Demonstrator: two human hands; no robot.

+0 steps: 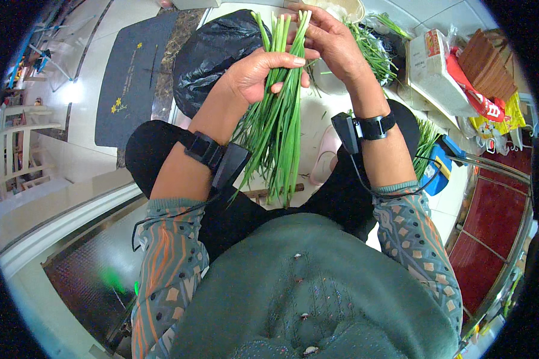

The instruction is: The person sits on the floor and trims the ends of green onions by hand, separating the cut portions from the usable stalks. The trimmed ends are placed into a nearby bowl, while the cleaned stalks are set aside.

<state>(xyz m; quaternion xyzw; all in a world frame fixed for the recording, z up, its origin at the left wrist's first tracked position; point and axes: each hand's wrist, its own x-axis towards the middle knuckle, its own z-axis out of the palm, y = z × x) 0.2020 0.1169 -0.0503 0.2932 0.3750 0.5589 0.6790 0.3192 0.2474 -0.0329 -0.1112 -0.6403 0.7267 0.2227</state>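
A bunch of garlic chives (283,121) hangs from my left hand (262,72), whose thumb and fingers wrap around the stalks. The pale stem ends point up and away from me, and the long green leaves trail down between my knees. At the upper right of the bunch is my right hand (334,42), its fingers spread and curved beside the pale ends. Some of its fingertips pass behind the stems, so whether they pinch any is hidden. Each wrist wears a black strap with a small device.
A black plastic bag (220,58) lies beyond my left hand. More chives (373,54) are heaped beyond my right wrist, near a white box (435,67). By my right knee are another bunch of greens (426,139) and a blue dustpan (439,170). A grey mat (128,85) covers floor at left.
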